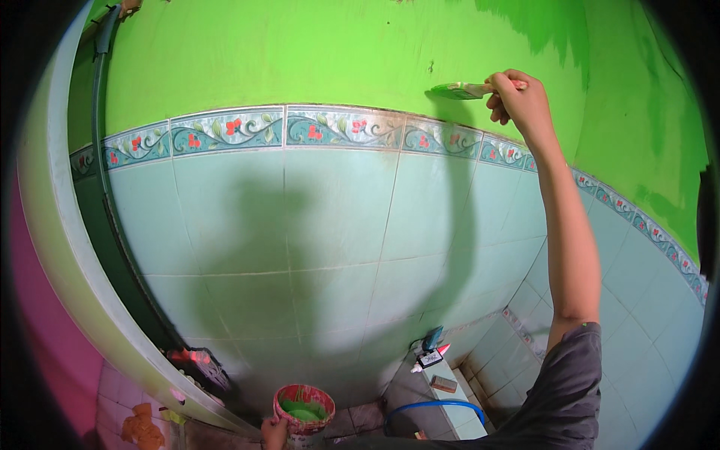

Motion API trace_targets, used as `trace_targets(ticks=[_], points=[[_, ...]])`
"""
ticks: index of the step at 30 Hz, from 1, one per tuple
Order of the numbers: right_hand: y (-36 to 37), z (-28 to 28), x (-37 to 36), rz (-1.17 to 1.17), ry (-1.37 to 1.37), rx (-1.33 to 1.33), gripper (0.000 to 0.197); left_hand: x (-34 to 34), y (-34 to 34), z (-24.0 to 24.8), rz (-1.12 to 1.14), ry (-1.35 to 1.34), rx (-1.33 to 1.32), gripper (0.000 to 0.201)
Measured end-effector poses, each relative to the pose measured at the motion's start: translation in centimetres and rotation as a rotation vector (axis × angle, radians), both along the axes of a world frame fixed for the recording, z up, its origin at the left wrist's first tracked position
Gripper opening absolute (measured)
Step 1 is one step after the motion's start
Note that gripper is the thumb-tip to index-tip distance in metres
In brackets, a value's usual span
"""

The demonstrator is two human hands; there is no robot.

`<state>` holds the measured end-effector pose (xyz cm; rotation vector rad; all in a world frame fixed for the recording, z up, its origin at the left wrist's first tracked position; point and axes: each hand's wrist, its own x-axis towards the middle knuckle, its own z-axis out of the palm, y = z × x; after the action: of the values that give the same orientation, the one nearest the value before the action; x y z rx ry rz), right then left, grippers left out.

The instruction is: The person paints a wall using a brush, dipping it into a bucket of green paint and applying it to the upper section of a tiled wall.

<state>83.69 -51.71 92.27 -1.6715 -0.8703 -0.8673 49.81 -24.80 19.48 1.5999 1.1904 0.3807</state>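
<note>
My right hand [514, 97] is raised to the wall, its fingers closed round the handle of a paintbrush [469, 91]. Green paint coats the bristles, which point left and lie at the green painted wall [337, 52], a little above the patterned border tiles [229, 130]. Low in the view, my left hand [274, 433] grips the side of a paint bucket [304, 390]. Its rim is smeared with red, and green paint [304, 410] shows inside. Part of the left hand is cut off by the lower edge.
Pale blue-green tiles [337, 210] cover the lower wall. A ledge [456, 386] at lower right bears a scrubbing brush [443, 384], a tube with a red cap [442, 350] and a blue hose [435, 403]. A dark pipe [101, 112] runs down at left. An orange cloth [142, 427] lies on the floor.
</note>
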Motion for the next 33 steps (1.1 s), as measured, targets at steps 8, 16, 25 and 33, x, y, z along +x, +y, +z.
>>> trace_targets(ticks=[8,16,25,33], points=[[1.8,8.6,3.5,-0.142,-0.177,-0.153,0.025,-0.1,-0.7,-0.5,0.074,-0.009,-0.073,0.03],[2.4,15.1,3.5,-0.063,-0.332,0.134,0.026,-1.2,-2.1,3.7,0.091,-0.039,-0.133,0.028],[3.5,3.9,7.7,-0.217,-0.591,0.079,0.027,-1.4,-2.1,4.3,0.126,-0.044,-0.156,0.029],[1.0,-4.7,4.4,-0.081,-0.406,0.063,0.022,-0.6,-2.9,9.8,0.056,-0.02,-0.179,0.03]])
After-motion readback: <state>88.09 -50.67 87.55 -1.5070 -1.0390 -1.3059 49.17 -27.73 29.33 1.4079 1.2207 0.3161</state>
